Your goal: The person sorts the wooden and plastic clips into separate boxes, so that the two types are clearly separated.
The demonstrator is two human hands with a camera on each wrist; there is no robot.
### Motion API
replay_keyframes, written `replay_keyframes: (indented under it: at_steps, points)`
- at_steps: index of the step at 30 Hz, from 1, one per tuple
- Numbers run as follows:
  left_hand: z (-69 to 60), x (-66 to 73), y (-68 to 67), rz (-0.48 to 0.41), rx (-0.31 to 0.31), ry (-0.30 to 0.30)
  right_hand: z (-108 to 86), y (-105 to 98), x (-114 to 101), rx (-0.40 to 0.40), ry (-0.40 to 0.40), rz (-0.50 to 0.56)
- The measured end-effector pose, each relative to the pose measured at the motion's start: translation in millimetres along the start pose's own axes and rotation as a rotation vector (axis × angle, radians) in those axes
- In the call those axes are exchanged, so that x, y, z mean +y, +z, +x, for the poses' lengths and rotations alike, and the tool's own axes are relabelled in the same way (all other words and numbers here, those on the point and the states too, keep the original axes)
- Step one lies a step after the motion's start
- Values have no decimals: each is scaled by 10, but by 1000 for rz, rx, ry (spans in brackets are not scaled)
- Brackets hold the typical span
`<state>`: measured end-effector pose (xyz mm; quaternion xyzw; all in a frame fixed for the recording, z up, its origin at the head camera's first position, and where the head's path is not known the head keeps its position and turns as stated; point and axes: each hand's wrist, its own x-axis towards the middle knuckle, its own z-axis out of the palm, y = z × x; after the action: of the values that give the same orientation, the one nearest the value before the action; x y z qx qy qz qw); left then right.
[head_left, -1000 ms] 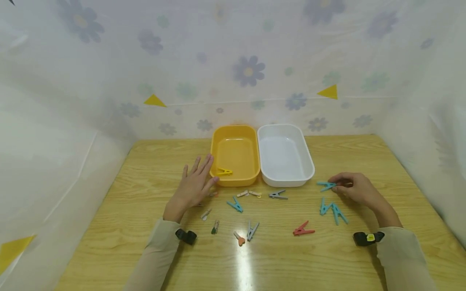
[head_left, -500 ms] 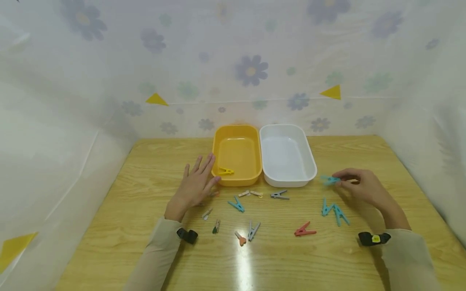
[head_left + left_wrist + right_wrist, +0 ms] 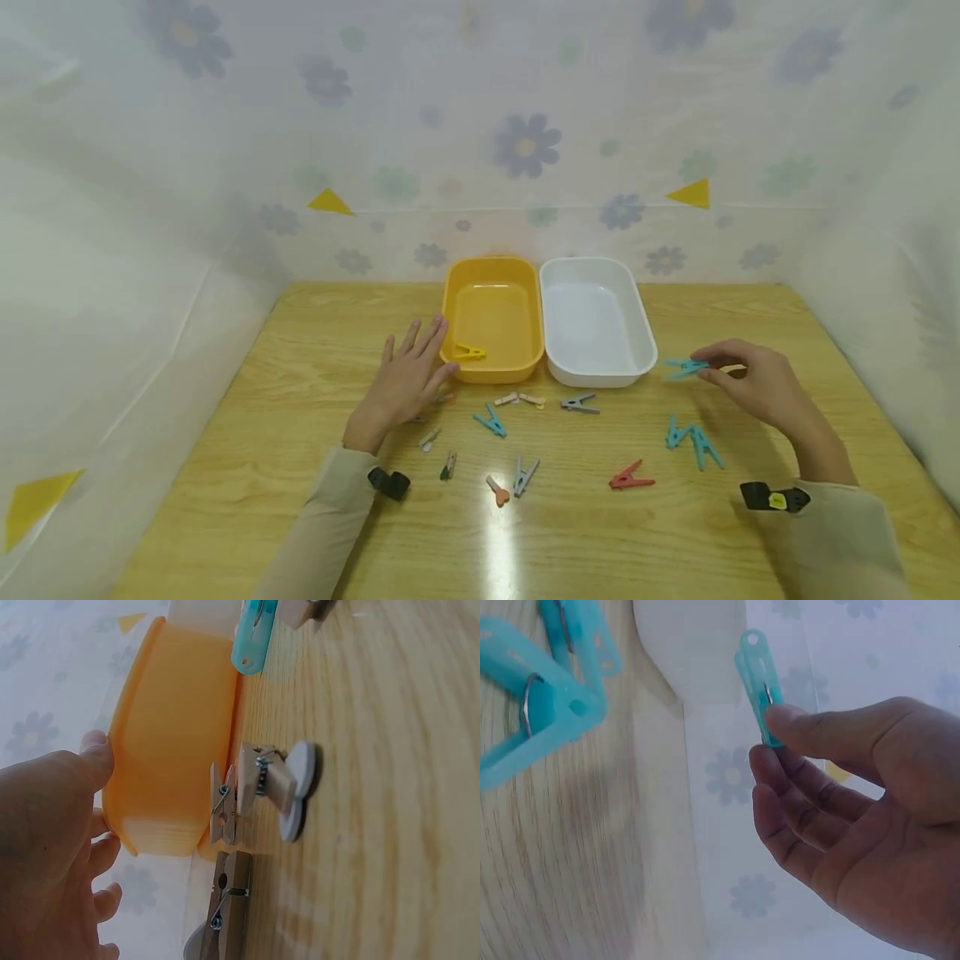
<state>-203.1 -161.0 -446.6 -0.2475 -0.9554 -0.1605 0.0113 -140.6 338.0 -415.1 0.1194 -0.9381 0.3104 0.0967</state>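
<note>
My right hand (image 3: 757, 385) pinches a light-blue clothespin (image 3: 686, 367) between thumb and fingertips, raised off the table to the right of the white tub (image 3: 600, 377). In the right wrist view the held clothespin (image 3: 759, 682) points away from the palm. My left hand (image 3: 401, 387) has its fingers extended and touches the near left rim of the yellow tub (image 3: 495, 377). A yellow clothespin (image 3: 470, 352) lies inside that tub. Below the right hand, two more light-blue clothespins (image 3: 703, 448) lie close together on the table.
Between the arms lie a red clothespin (image 3: 631, 476), grey clothespins (image 3: 580, 404), another blue clothespin (image 3: 491, 421) and several small wooden clothespins (image 3: 448, 465). Both tubs stand side by side near the table's back edge, before a flowered curtain (image 3: 525, 150).
My right hand has lifted the light-blue clothespin off the table and shifted slightly right and away from me. The left hand keeps its place at the yellow tub; the head view has shifted a little.
</note>
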Motion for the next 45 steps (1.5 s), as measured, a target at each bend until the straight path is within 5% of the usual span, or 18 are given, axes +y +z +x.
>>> replay_keyframes:
  at_steps: [15, 45]
  points:
    - [14, -5, 6, 6, 5, 2, 63, 38, -241, 50, -46, 127]
    - [24, -22, 37, 13, -3, -5, 615, 691, -847, 55, -157, 237]
